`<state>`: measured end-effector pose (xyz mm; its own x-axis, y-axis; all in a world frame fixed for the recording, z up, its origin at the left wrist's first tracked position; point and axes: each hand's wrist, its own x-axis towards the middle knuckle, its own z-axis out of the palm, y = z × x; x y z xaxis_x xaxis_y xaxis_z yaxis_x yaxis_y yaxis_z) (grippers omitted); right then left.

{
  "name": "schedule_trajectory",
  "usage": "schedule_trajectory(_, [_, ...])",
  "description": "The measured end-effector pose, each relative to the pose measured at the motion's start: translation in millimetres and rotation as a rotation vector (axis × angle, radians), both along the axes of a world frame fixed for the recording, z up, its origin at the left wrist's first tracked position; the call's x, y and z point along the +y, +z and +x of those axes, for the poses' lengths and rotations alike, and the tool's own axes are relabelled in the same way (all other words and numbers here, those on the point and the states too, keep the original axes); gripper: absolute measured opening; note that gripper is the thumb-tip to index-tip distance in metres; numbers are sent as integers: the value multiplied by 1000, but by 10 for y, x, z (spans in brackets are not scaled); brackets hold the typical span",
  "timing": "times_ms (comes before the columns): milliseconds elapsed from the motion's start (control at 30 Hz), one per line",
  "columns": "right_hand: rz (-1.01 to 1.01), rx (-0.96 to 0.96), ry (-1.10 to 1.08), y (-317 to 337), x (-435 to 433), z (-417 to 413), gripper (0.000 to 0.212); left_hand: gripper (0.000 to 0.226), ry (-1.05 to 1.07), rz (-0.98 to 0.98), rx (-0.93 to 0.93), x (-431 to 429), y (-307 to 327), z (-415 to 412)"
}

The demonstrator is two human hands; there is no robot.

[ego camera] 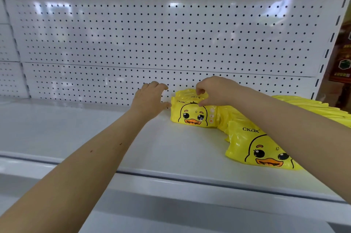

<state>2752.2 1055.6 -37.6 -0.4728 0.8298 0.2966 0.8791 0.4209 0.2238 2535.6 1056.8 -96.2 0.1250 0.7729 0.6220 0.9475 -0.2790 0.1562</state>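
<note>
From my end, the white shelf (pixel 76 128) fills most of the view, backed by a perforated panel (pixel 133 33), and most of its deck is bare to the left. On the right side lies a loose heap of yellow packs (pixel 307 104), some flat and overlapping, running back toward the upright. In front of that heap a duck-faced front pack (pixel 266 149) leans near the shelf's front lip. The one I am working, the upright duck pack (pixel 191 115), stands on its edge close to the back panel, face toward me, at the left end of the yellow group. My right hand (pixel 216 89) comes over its top, finger and thumb curled and pinching the upper edge. My left hand (pixel 150 98) is spread and holding nothing, thumb just at the pack's left side, as if to steady it. I judge the stocking barely begun: one pack is faced up, while the heap is unsorted and the shelf's left stretch is unfilled.
</note>
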Motion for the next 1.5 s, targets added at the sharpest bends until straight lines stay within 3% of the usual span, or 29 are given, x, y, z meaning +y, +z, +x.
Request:
schedule_trajectory(333, [-120,224,212,16,-366,-739,39,53,123,-41,-68,-655,-7,-726])
schedule_trajectory(967, [-404,231,845,-475,-1526,-3546,42,51,687,-85,-170,-2903,-432,-2831])
schedule_trajectory(1067, [-469,255,906,-696,-1762,-3942,40,51,753,-114,-202,-3287,-619,-3066])
schedule_trajectory(1233, [-649,366,982,-1368,-2227,-4445,37,43,831,-151,-413,-3921,-1403,-3234])
schedule_trajectory(1500, [-853,169,965,-2797,-2834,-4893,41,47,1027,-364,-586,-4774,-2618,-3494])
